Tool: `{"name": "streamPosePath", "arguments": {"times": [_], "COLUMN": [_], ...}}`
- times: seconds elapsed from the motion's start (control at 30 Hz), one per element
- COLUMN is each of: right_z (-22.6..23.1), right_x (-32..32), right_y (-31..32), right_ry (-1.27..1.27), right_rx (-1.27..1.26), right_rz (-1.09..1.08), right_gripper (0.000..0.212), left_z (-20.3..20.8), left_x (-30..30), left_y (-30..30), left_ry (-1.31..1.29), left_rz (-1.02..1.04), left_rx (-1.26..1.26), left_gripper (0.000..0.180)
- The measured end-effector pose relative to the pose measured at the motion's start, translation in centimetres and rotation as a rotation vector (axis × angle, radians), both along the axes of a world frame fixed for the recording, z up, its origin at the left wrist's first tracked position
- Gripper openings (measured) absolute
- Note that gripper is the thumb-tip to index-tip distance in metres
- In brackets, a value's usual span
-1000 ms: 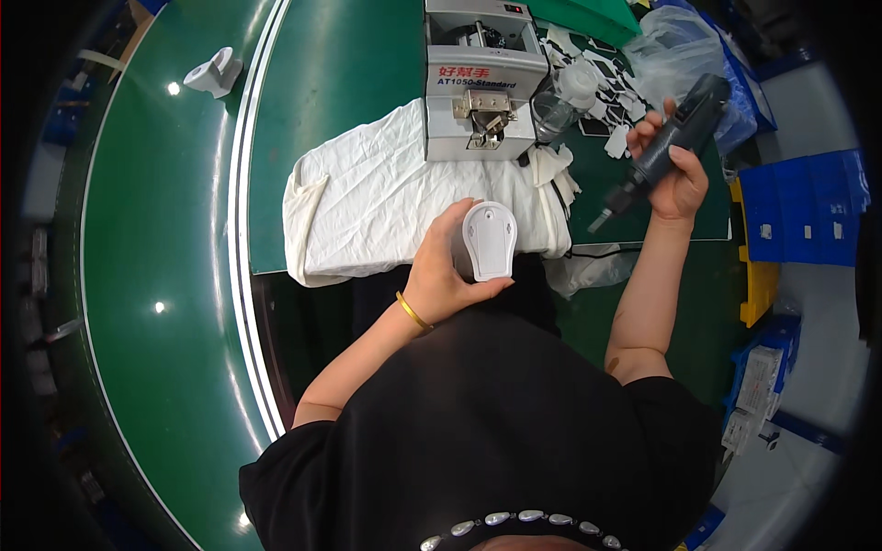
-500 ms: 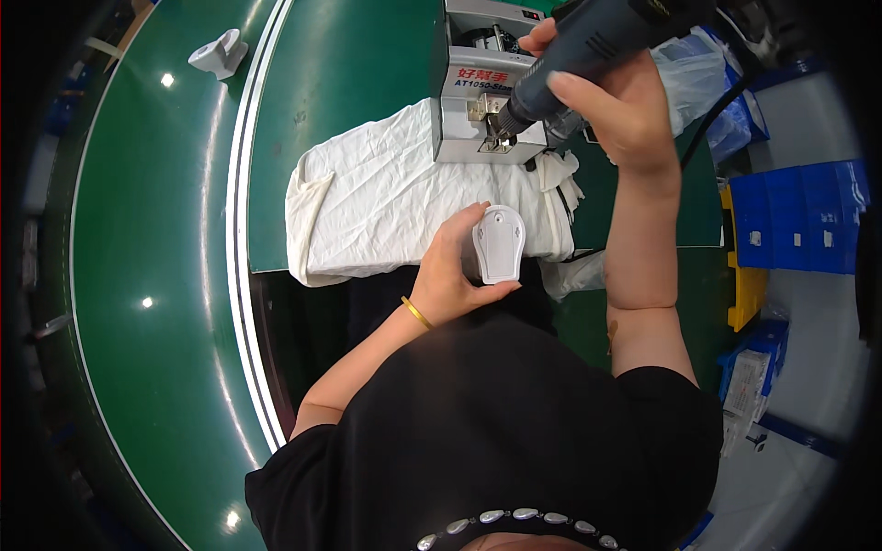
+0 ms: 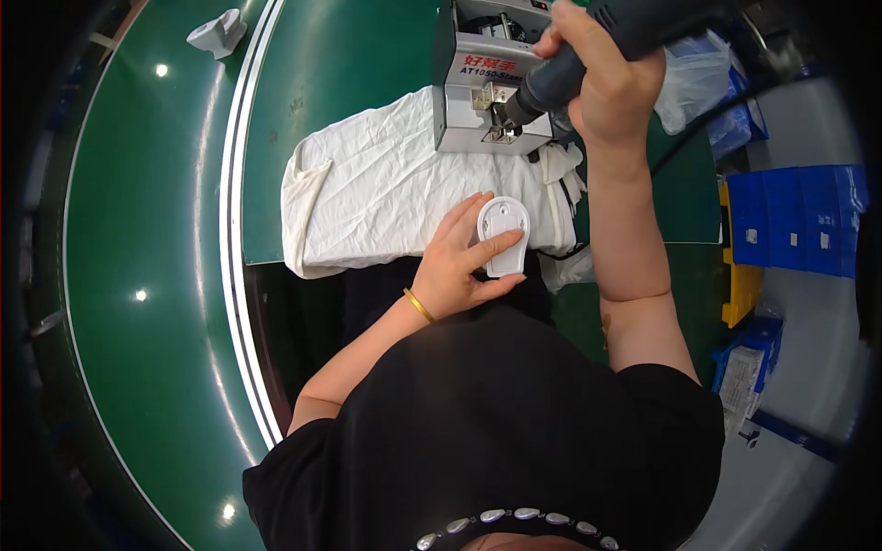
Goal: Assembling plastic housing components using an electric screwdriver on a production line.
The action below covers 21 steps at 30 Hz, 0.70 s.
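Note:
My left hand grips a white rounded plastic housing, its recessed side facing up. The thumb lies across the housing, which sits at the near edge of a white cloth. Up and to the right, my right hand is wrapped round a dark electric screwdriver. Its tip points down-left into the front opening of a grey screw feeder machine. Whether a screw is on the tip is too small to tell.
A white plastic part lies on the green surface at the far left, beyond a white strip. Clear plastic bags are at the back right. Blue bins and a yellow bin stand on the right.
My left thumb has moved from the housing's lower edge onto its face, and the housing has tilted slightly. My right hand has shifted a little left, the screwdriver tip staying at the feeder.

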State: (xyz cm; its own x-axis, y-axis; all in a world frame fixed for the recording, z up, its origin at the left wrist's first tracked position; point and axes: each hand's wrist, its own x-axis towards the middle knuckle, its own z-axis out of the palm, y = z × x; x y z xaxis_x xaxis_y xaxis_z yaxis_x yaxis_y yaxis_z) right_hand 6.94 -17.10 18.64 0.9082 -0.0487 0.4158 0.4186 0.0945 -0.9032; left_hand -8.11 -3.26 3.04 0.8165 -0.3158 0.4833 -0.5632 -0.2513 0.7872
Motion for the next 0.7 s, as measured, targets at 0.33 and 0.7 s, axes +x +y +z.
{"name": "streamPosePath", "arguments": {"times": [0.33,0.7], "right_z": [0.5,-0.1], "right_x": [-7.6,-9.3], "right_y": [-0.8,-1.1], "right_ry": [-0.03,-0.032], "right_rx": [-0.054,-0.177], "right_rz": [0.125,0.178], "right_gripper": [0.04,0.041], "left_z": [-0.3,0.4], "left_x": [0.2,0.5], "left_y": [0.3,0.5], "left_ry": [-0.008,-0.043], "left_rz": [0.001,-0.005], "left_rx": [0.015,0.022], "left_gripper": [0.059,0.058]}}
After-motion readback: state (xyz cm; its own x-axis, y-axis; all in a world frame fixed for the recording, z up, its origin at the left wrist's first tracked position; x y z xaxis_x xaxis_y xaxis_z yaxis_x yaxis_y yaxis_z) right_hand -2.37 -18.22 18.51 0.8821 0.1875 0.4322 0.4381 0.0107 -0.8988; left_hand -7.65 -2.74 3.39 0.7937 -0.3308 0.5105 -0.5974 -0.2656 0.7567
